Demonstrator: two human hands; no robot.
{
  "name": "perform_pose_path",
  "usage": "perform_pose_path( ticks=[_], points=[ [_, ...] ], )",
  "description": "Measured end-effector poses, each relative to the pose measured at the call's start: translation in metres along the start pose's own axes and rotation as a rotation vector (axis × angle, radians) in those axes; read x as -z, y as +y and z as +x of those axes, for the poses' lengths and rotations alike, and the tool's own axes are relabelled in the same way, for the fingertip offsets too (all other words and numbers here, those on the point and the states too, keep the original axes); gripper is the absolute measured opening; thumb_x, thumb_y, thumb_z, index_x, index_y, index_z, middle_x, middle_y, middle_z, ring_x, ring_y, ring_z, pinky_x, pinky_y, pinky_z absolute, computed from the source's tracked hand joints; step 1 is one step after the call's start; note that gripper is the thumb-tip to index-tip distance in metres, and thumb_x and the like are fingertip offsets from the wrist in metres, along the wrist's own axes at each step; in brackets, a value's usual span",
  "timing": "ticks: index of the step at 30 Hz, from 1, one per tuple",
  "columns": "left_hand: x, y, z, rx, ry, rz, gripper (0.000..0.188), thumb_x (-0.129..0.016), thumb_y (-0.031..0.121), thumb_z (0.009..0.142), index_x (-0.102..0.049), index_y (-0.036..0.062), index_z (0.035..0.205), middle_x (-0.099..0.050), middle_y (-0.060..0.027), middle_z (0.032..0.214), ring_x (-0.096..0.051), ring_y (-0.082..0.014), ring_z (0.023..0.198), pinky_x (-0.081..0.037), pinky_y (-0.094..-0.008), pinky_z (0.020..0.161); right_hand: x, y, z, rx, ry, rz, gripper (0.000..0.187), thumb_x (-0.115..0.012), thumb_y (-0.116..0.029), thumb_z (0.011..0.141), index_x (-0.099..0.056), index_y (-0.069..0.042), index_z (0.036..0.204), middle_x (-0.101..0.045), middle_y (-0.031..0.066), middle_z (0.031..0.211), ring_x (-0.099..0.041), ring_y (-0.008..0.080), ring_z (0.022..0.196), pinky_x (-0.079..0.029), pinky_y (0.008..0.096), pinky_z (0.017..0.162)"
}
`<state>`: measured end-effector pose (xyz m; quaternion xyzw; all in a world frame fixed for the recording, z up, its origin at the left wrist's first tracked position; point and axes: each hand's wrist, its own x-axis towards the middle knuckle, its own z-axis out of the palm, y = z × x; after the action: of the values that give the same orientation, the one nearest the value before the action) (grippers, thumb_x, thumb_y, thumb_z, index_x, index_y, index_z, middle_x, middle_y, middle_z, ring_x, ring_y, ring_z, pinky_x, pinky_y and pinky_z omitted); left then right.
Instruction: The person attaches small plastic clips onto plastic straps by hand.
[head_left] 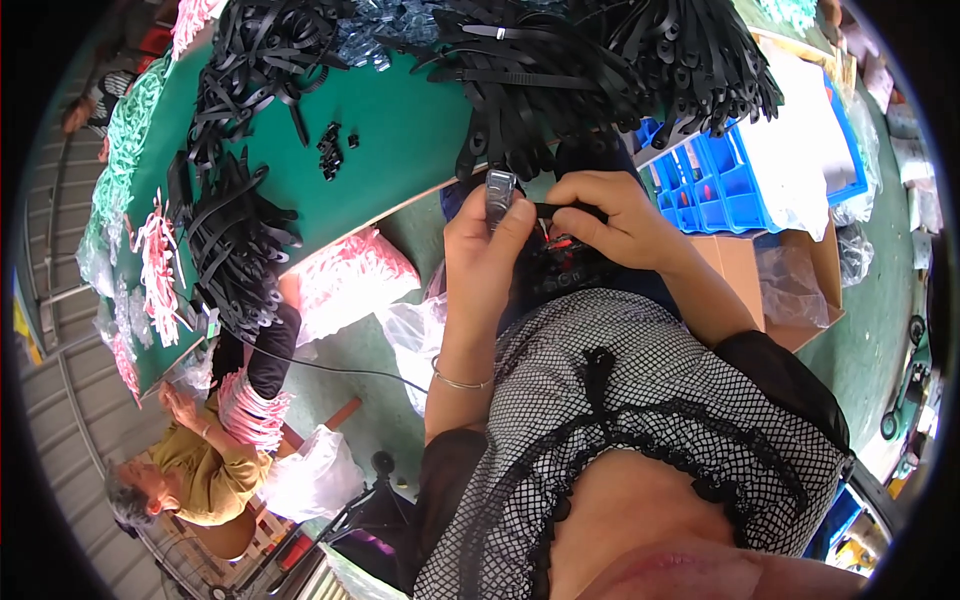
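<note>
Clear plastic buckle [499, 188]: upright in the left hand [480, 245], off the near edge of the bench [400, 135], above the lap. Left grip clamped on it, thumb against fingers. Black strap [548, 211]: pinched in the right hand [622, 222], thumb closed against the fingers, one end toward the left thumb. Whether strap and buckle touch: cannot tell, thumb in the way.

Risks, as I judge them. Buckle looks smooth; too light a pinch, or a push from the strap side, could squirt it out, and with no bench beneath, it would drop to lap or floor. Strap meeting the buckle at a slant could jam or twist. Ends of the heaped black straps [545, 90] overhang the edge just beyond the buckle; a forward move could snag them and drag some down.

Pose: both hands close together in front of the waist. Left forearm nearly straight up the view, bangle [460, 382] at the wrist; right forearm slants in from the right, elbow out, knuckles up.

Farther out: loose black small parts [330, 152] on the bench; blue compartment tray [705, 195] to the right.
</note>
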<state>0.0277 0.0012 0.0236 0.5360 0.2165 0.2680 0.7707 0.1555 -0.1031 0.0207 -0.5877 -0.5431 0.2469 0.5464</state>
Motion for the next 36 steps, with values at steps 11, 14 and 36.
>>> perform_pose_path(
  ticks=[11, 14, 36],
  points=[
    [0.003, -0.013, 0.000, 0.097, -0.234, -0.360, 0.041, -0.038, 0.038, 0.091, -0.043, 0.0039, 0.069, -0.037, -0.0008, 0.059, -0.031, -0.0107, 0.056, -0.025, -0.0235, 0.053, -0.008, 0.000, 0.002, 0.280, 0.247, -0.395, 0.018, -0.064, -0.004, 0.070, -0.060, -0.003, 0.088, -0.054, 0.0076, 0.072, -0.055, 0.0213, 0.058, -0.044, 0.0273, 0.049],
    [0.003, -0.015, -0.002, 0.129, -0.256, -0.389, 0.041, -0.036, 0.037, 0.092, -0.043, 0.0035, 0.069, -0.036, -0.0007, 0.058, -0.030, -0.0109, 0.056, -0.025, -0.0237, 0.053, -0.010, -0.001, 0.004, 0.320, 0.279, -0.413, 0.020, -0.064, -0.004, 0.069, -0.060, -0.003, 0.088, -0.055, 0.0075, 0.072, -0.056, 0.0214, 0.057, -0.045, 0.0274, 0.048],
    [-0.003, 0.008, -0.007, -0.024, -0.134, 0.351, 0.008, -0.055, 0.007, 0.084, -0.055, -0.0005, 0.086, -0.053, 0.0009, 0.071, -0.045, -0.0033, 0.065, -0.037, -0.0173, 0.057, 0.000, -0.001, 0.004, 0.098, 0.088, -0.059, 0.004, -0.052, -0.002, 0.079, -0.050, 0.000, 0.082, -0.046, 0.0073, 0.096, -0.047, 0.0104, 0.077, -0.040, 0.0221, 0.067]
  ],
)
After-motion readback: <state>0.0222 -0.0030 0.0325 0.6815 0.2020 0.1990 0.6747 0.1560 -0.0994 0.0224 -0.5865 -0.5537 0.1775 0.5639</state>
